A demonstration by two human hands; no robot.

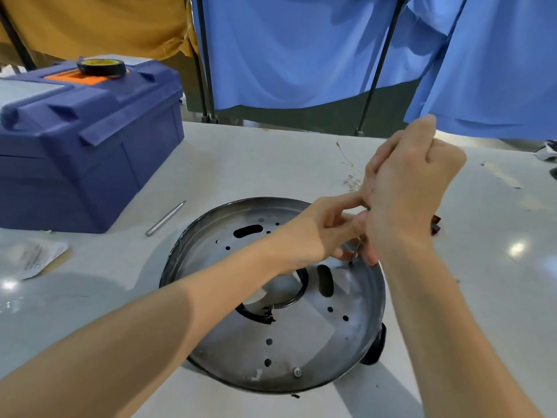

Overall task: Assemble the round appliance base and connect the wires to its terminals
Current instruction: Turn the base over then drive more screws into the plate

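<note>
The round metal appliance base (256, 351) lies on the white table, a shallow dish with a central hole, slots and several small holes. My right hand (407, 188) is a fist above the base's far right rim, gripping a thin dark screwdriver (356, 250) whose handle is hidden in the palm. The tip stands on the plate near the rim. My left hand (316, 233) reaches across the base and pinches the shaft just above the tip, its index finger touching my right hand. No wires show at the base.
A blue toolbox (90, 152) with a roll of black tape (101, 67) on its lid stands at the back left. A metal pin (165, 218) and a plastic packet (36, 257) lie left of the base. Loose wire strands (349, 173) and a dark clip (435, 224) lie to the right.
</note>
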